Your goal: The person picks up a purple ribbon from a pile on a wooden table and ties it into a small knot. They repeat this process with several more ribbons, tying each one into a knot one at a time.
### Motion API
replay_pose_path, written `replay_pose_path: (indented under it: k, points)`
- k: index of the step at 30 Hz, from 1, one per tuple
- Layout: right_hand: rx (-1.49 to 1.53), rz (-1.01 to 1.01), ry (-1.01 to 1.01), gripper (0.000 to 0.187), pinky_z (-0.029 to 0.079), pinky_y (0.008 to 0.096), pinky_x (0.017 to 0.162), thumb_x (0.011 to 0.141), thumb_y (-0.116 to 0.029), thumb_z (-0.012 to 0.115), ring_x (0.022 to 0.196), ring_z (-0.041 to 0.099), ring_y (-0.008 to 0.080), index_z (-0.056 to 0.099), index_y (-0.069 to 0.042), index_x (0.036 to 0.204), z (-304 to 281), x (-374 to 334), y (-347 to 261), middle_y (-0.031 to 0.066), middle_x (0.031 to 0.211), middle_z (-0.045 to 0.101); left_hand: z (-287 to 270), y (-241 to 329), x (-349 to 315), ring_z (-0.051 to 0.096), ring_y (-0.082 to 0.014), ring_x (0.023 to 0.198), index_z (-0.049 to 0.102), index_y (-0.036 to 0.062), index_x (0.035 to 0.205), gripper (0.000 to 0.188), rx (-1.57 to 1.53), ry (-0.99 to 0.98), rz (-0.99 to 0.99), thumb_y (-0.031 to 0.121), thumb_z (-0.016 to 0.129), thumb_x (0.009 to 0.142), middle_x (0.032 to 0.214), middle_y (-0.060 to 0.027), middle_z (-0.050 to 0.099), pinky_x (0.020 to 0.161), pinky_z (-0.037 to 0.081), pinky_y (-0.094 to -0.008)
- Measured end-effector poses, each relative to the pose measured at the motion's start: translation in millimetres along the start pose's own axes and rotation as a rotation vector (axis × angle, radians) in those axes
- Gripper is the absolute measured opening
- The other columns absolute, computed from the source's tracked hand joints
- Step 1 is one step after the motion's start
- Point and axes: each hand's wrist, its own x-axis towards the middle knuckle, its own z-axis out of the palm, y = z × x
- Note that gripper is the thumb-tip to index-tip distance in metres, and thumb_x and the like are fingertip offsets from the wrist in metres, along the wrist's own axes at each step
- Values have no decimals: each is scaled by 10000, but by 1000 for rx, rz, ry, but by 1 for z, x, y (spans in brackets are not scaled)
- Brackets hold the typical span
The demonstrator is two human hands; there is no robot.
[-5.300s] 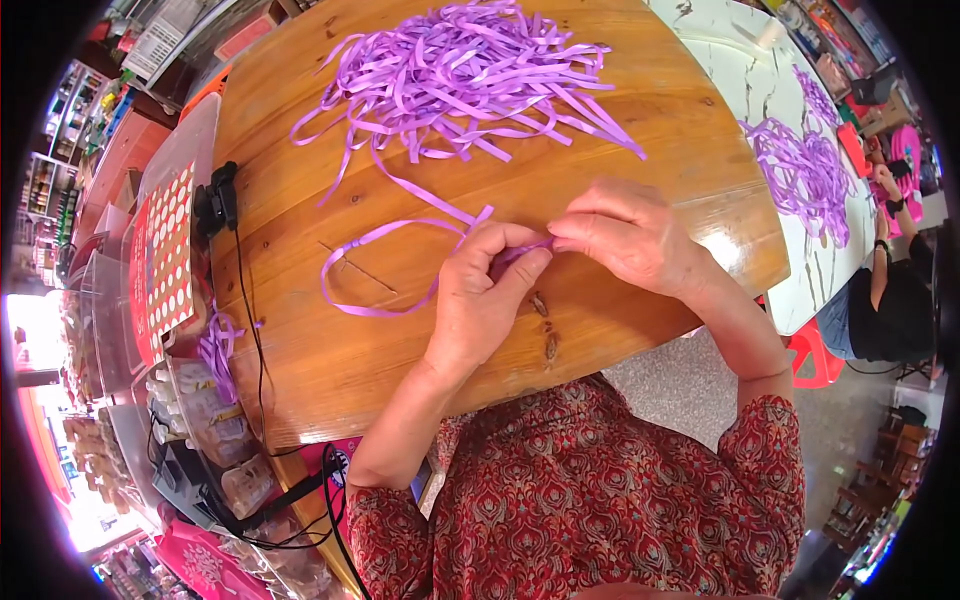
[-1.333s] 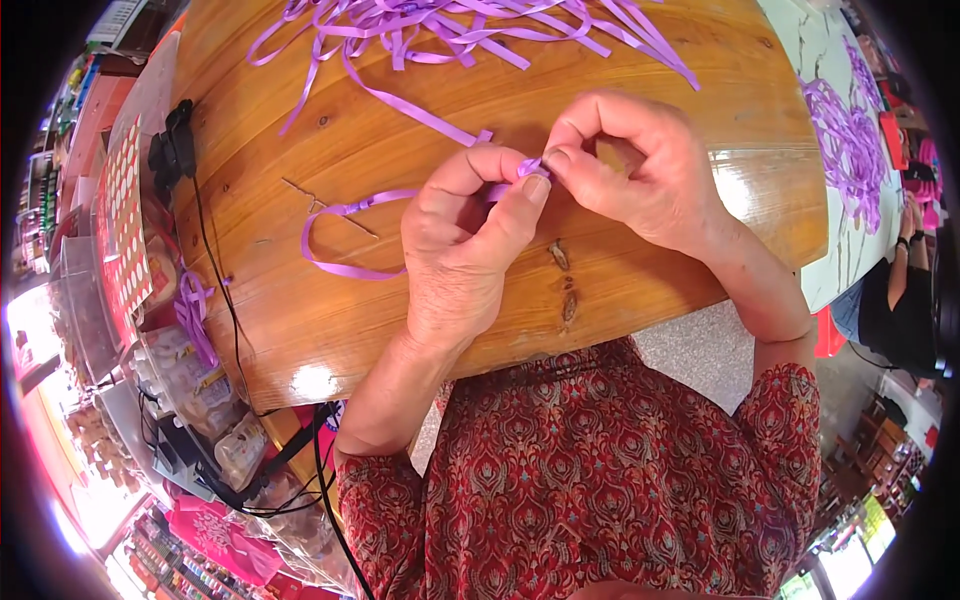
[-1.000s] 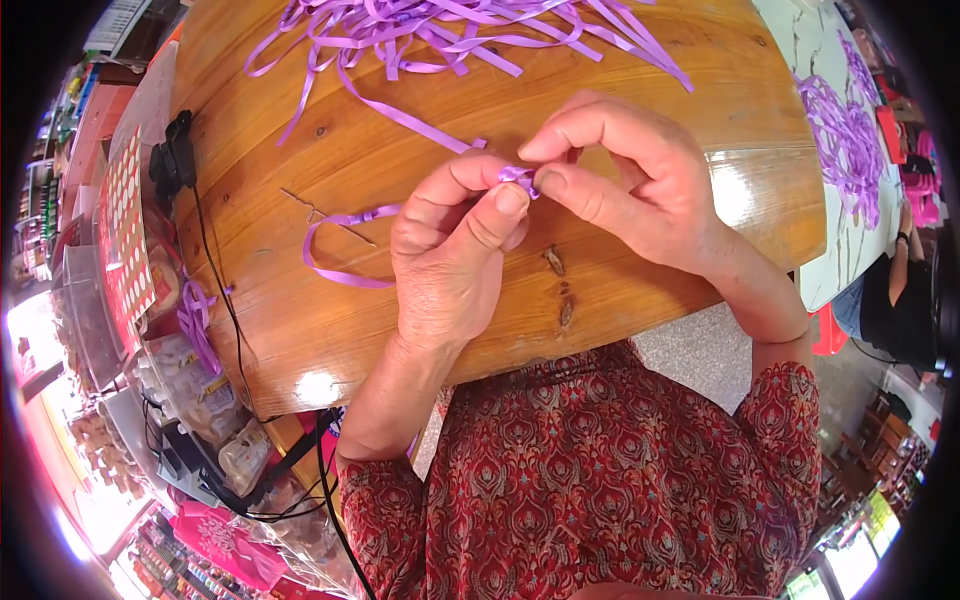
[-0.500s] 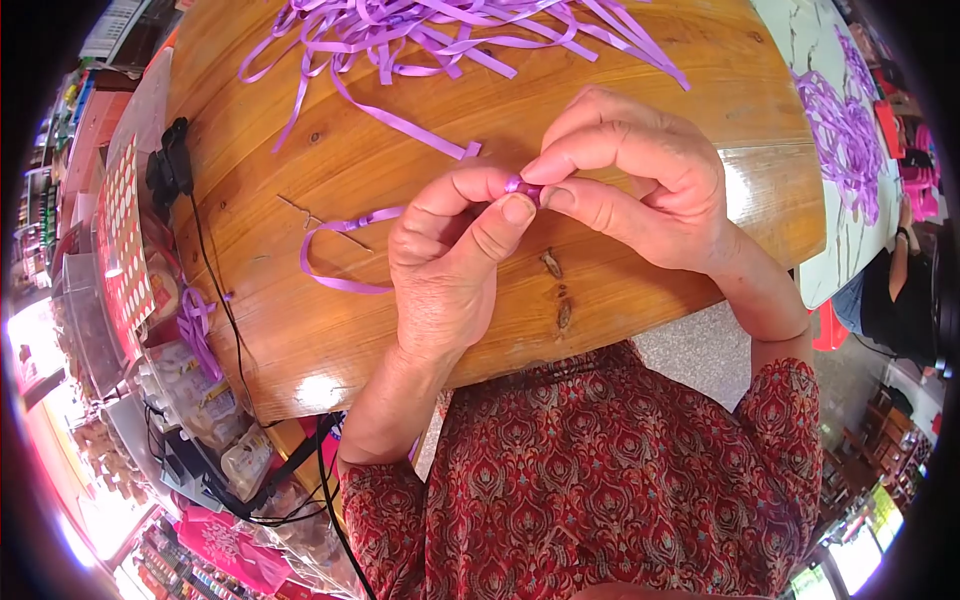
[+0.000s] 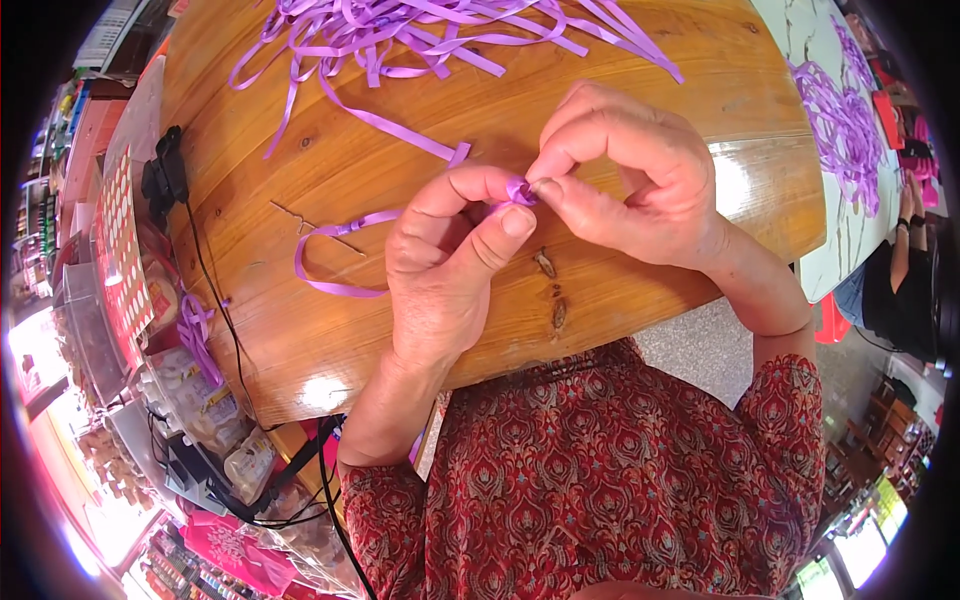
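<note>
**Fingertip work on a small turn of purple ribbon**

Clock read from your pinch, 12 pointing away from you.

The folded ribbon [image 5: 520, 190] sits at centre, held up between both hands above the wooden table [image 5: 330, 340]. Glossy purple; fold or knot, cannot tell at this size.

Left hand [image 5: 440, 275]: in from 7 o'clock, thumb and index finger clamping the folded ribbon, other fingers curled behind. Right hand [image 5: 640, 190]: in from 3 o'clock, thumb and index tips nipped together on its right edge.

Between 8 and 9 o'clock, a ribbon loop [image 5: 330, 287] comes out from behind your left hand and lies on the wood, crossing a thin twisted wire [image 5: 345, 243]. Whether it joins the folded ribbon is hidden by your hand. At 10, a ribbon strand [image 5: 410, 135] ends just beside your left index finger; its other end runs to the ribbon pile [image 5: 430, 30] at 11. Second ribbon heap [image 5: 840, 140] at 3, on a marbled white tabletop [image 5: 812, 265].

Handling, as I judge it: glossy ribbon probably slips, so press the left pinch close to the turn and leave fine work to the right tips. Use small, even tugs; flatten twists first. Mind the loop snagging on the wire.
</note>
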Motion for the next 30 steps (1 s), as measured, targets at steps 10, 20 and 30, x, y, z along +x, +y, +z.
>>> replay_pose_path:
  k: [10,20,30]
  points:
    - [151,169,29,86,419,260,703,787,72,598,788,533,149,589,27,859,-2,-5,5,87,861,581,0,1,-3,485,-16,736,624,28,968,164,99,62,26,-39,634,819,873,32,598,659,395,-155]
    - [117,157,5,89,423,257,684,782,67,595,769,535,152,590,28,862,-1,-5,5,91,850,581,2,1,-5,515,-14,715,658,29,942,143,118,126,7,-17,661,807,829,30,622,648,409,-148]
    - [-118,-25,-13,243,451,296,708,769,-31,680,810,570,202,634,-6,1006,-12,1,3,105,918,605,1,1,-3,548,-38,754,652,15,938,131,21,149,-7,-28,645,815,861,0,636,684,439,-168]
